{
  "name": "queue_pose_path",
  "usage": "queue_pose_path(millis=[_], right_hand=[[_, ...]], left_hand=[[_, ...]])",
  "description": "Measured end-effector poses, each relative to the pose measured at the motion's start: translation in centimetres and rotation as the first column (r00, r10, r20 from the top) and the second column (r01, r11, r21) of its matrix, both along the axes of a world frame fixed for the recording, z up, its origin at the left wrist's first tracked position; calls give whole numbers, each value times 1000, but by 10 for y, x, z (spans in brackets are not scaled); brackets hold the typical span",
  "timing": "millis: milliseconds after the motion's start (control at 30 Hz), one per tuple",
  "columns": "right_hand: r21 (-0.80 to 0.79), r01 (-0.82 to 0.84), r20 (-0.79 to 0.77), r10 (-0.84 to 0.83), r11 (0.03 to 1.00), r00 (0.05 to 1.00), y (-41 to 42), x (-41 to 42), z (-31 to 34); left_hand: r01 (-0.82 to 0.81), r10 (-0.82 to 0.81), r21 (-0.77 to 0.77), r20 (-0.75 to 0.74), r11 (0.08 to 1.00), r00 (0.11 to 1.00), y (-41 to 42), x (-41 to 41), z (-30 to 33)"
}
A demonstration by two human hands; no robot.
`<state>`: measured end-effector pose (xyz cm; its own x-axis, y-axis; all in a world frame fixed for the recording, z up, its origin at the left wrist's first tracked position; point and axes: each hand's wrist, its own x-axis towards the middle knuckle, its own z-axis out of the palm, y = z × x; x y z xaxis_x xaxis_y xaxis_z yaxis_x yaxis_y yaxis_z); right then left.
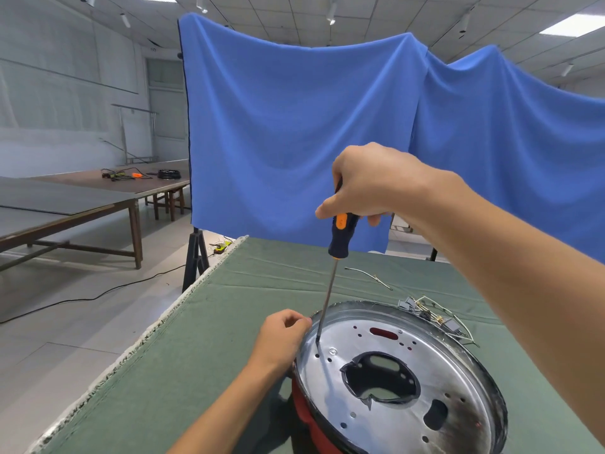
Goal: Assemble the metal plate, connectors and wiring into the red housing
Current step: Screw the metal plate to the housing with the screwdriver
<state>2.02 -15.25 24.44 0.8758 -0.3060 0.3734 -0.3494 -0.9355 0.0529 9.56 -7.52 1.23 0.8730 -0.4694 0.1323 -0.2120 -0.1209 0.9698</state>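
My right hand [370,185] is up in the centre of the frame, fingers wrapped round the top of the black-and-orange screwdriver [339,234], forearm running down to the right edge. I've got the tool nearly upright, leaning a touch, its long shaft dropping to the metal plate [402,365] with the tip down on the plate's left side, just by a small hole. My left hand [281,335] sits low centre, fingers curled and pinching the plate's left rim, forearm coming up from the bottom edge.

Around me: a green cloth [203,355] covers the table, frayed pale along its left edge. Right of the plate, at mid-right, there's a tangle of wiring and connectors [435,316] lying on the cloth just beside the rim, and a loose wire [368,276] a little further back. A big blue sheet [294,126] hangs behind, filling the upper middle and right. Far left, long wooden tables [82,204] with cables and an orange tool on top, and a black cable trailing over the floor.

The plate itself is shiny, round and dished, bottom right of the frame, peppered with small holes, a large irregular cut-out in the middle, a dark oval opening lower right and a red slot showing near the top. It sits in the red housing [307,417], which peeks out under its lower-left rim.
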Motion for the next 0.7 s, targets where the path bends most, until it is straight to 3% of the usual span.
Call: queue_pose_path(millis=[133,233,433,567,700], right_hand=[[185,-61,138,35,981,990,-20,-13,-6],[198,-62,342,-9,978,940,-40,-23,0],[421,-265,619,-62,868,783,-66,-29,-21],[502,-302,621,-94,811,778,-78,-32,-66],[537,-269,560,-99,799,823,-88,-37,-109]], left_hand=[[176,-153,315,-95,933,984,10,5,2],[240,-200,374,-143,896,969,14,3,9],[179,-141,312,-141,933,980,13,-1,11],[-8,18,151,-63,989,998,13,8,11],[-189,186,0,-157,982,970,16,20,9]])
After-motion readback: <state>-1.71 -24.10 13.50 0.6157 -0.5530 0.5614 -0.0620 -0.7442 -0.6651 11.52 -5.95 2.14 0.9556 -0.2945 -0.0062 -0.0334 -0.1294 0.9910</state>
